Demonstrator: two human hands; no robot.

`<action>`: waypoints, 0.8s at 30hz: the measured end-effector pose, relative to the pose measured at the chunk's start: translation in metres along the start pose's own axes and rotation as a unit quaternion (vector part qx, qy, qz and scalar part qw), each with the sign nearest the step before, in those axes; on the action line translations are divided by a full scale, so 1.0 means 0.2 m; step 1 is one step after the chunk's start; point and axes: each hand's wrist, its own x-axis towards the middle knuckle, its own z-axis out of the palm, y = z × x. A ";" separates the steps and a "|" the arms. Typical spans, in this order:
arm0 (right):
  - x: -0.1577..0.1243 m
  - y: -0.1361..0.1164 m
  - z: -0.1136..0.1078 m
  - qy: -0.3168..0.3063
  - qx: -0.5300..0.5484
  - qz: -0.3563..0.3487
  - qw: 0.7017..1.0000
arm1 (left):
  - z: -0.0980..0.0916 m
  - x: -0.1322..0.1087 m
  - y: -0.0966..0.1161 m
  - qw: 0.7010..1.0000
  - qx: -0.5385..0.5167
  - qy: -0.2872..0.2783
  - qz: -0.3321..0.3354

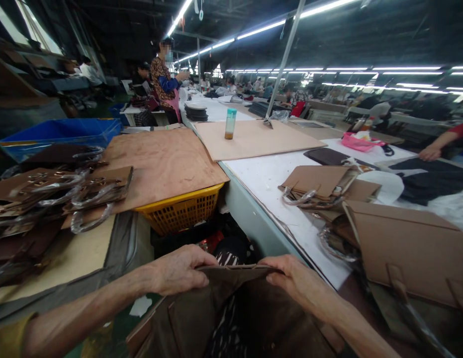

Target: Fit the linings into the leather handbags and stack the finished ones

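Note:
Both hands pinch the top edge of a brown handbag (186, 323) on my lap, its dark lining turned toward me. My left hand (179, 271) grips that edge at the left, thumb on the near side. At the right end of the same edge, my right hand (291, 276) is closed the same way. Between them the rim is stretched nearly straight. A black-and-white patterned cloth shows inside and beyond the bag. The bag's lower part runs out of the picture.
Left are piled brown handbags (100, 186) with plastic-wrapped handles, a blue bin (63, 134) and a yellow crate (182, 211) under a board (160, 159). More bags (410, 248) lie on the white table (264, 179) at right, with a bottle (230, 124) farther back. Another person's hand (430, 151) touches dark cloth.

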 end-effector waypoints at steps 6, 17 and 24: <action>-0.01 0.04 0.07 0.082 -0.121 0.011 0.989 | 0.03 0.04 0.04 0.995 -0.083 -0.045 -0.016; -0.08 -0.14 0.17 0.204 -0.113 -0.062 0.970 | 0.09 0.04 0.08 0.996 0.083 0.038 0.002; -0.03 -0.16 0.20 0.212 -0.090 -0.071 0.971 | 0.08 0.04 0.07 0.996 0.080 0.037 0.003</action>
